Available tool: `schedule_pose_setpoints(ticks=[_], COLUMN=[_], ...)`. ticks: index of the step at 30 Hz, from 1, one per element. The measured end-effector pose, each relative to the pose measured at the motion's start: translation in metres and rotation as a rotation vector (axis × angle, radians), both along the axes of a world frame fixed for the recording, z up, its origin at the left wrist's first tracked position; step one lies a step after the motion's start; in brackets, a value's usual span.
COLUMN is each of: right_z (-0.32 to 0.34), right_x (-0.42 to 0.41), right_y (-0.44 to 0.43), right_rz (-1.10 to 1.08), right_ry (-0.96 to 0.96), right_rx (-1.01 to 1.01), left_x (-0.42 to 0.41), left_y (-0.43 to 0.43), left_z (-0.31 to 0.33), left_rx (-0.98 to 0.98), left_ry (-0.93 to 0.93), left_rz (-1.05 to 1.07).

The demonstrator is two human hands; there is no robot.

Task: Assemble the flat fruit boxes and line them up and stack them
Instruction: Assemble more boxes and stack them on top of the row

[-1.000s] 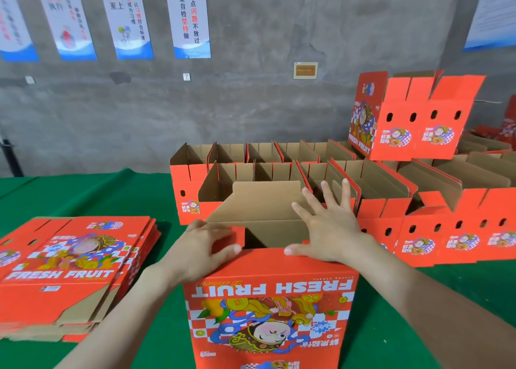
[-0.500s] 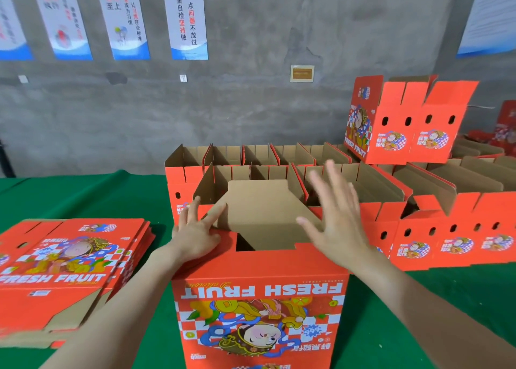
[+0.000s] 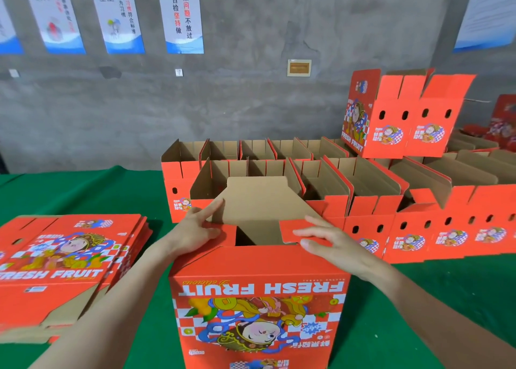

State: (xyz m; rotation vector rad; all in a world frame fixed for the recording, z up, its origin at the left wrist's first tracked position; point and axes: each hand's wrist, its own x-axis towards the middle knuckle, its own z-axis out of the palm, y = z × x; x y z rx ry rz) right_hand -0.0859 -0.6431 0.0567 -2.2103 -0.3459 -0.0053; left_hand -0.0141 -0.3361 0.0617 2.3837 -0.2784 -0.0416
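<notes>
Here's the fruit box [image 3: 259, 298] at six o'clock, standing on the green surface [image 3: 418, 298] with its print upside down and its open end facing up, mid-fold. The left hand [image 3: 195, 229] lies released on the left side flap [image 3: 226, 233], nothing clenched, its forefinger stretched up along the edge of the big brown flap [image 3: 259, 201] at twelve o'clock of the opening. The right hand [image 3: 326, 240] is flat too, fingers straight and pressing the right side flap [image 3: 289, 229] inward; neither hand is grasping anything. By the look of it, the step in hand is closing this end, and the trick will be to bring both side flaps down level together, hold the walls square, then fold the brown flap over so its tab seats without buckling. Pushing one side harder could skew the box. Out at nine o'clock the stack of flat boxes [image 3: 64, 257] waits its turn. From twelve through three o'clock the assembled boxes [image 3: 363, 223] stand lined up in rows, touching side to side, and two more boxes [image 3: 399, 122] sit stacked on top at one o'clock. Plenty done, plenty left.
</notes>
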Motion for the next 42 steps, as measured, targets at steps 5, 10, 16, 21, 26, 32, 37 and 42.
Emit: schedule_pose_setpoints(ticks=[5,10,16,21,26,32,37,42], right_z=[0.003,-0.002,0.004,0.01,0.001,0.001,0.002,0.002], right_x=[-0.013,-0.02,-0.014,-0.007,-0.005,-0.009,-0.01,-0.009], right_y=[0.008,0.012,0.013,0.011,0.01,0.007,0.008,0.009], right_rz=[-0.116,-0.2,-0.294,-0.144,-0.133,-0.084,-0.129,-0.077], right_ry=[-0.028,-0.109,-0.363,-0.254,-0.092,-0.197,-0.114,-0.12], right_rx=[0.034,-0.059,-0.053,0.057,-0.059,-0.099,0.009,0.008], left_x=[-0.01,-0.017,-0.022,-0.025,-0.026,-0.031,-0.033,-0.027], left_y=[0.003,0.006,0.004,0.004,0.001,-0.001,0.001,0.0], left_z=[-0.004,-0.005,-0.002,0.001,0.0,0.004,0.004,0.006], left_rx=[-0.138,-0.29,-0.312,-0.28,-0.261,-0.334,-0.342,-0.008], left_ry=[-0.181,-0.197,-0.227,-0.309,-0.33,-0.177,0.044,0.032], left_rz=[-0.052,-0.012,0.012,0.057,0.092,0.04,-0.094,-0.026])
